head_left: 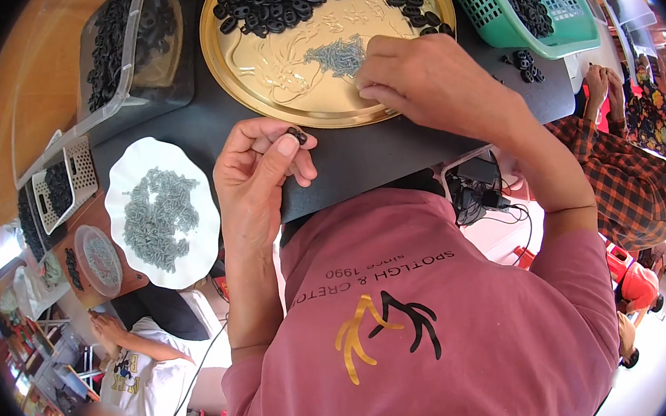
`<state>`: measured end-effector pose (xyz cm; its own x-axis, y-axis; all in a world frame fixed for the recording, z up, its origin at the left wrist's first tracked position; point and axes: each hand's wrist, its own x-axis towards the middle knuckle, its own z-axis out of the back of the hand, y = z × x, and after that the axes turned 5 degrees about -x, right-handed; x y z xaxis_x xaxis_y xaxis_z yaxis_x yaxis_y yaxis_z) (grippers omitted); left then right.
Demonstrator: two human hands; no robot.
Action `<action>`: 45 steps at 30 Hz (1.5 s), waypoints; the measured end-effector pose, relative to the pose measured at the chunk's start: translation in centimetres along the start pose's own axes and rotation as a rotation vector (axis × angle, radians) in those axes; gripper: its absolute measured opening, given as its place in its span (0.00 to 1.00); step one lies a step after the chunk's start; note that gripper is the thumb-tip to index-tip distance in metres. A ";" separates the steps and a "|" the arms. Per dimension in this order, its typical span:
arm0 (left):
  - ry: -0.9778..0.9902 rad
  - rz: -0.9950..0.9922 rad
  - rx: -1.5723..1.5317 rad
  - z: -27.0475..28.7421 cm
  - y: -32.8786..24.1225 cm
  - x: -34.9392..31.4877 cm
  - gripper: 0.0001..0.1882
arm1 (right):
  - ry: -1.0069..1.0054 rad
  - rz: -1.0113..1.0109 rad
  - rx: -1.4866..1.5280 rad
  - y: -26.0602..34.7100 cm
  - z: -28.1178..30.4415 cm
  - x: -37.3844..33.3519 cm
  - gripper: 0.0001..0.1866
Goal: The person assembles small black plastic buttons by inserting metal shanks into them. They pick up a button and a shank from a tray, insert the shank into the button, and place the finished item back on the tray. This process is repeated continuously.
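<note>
My left hand (254,171) is closed, pinching a small black plastic piece (298,135) between thumb and fingers just off the near rim of a round golden tray (272,94). Over that tray, my right hand (429,81) has its fingers bent together beside a small pile of grey screws (342,55). Whatever its fingertips may hold is hidden. Many black oval pieces with holes (276,5) are heaped along the tray's far side, and several more black pieces (413,9) lie at its right.
Left of the tray stands a clear plastic bin (127,75) of black parts. A white scalloped plate (207,235) holds grey screws. At the right is a green basket (564,43) with black pieces. Loose black parts (528,66) lie below it. Other people sit nearby.
</note>
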<state>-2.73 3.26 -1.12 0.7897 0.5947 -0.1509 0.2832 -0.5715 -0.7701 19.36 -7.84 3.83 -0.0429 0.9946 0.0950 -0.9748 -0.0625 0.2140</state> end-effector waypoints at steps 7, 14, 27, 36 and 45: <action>0.034 -0.004 0.064 -0.4 0.2 0.3 0.07 | -0.061 -0.026 -0.069 -0.1 -1.9 0.0 0.05; 0.008 0.020 0.037 -1.2 0.3 0.7 0.07 | -0.035 0.046 -0.168 0.1 -2.0 0.8 0.06; -0.007 -0.020 0.021 -3.5 -0.3 2.6 0.08 | -0.233 -0.372 0.969 0.7 -0.3 0.8 0.11; 0.002 -0.006 0.018 -4.0 0.0 3.4 0.06 | -0.251 -0.499 1.254 1.7 -1.0 0.7 0.11; 0.002 -0.002 -0.054 -4.5 0.0 3.6 0.07 | -0.314 -0.515 1.305 1.8 -1.8 0.9 0.11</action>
<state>2.56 2.87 1.14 0.7903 0.5947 -0.1477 0.3139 -0.5999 -0.7360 17.15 -6.93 2.58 0.4630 0.8812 -0.0956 0.0343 0.0899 0.9954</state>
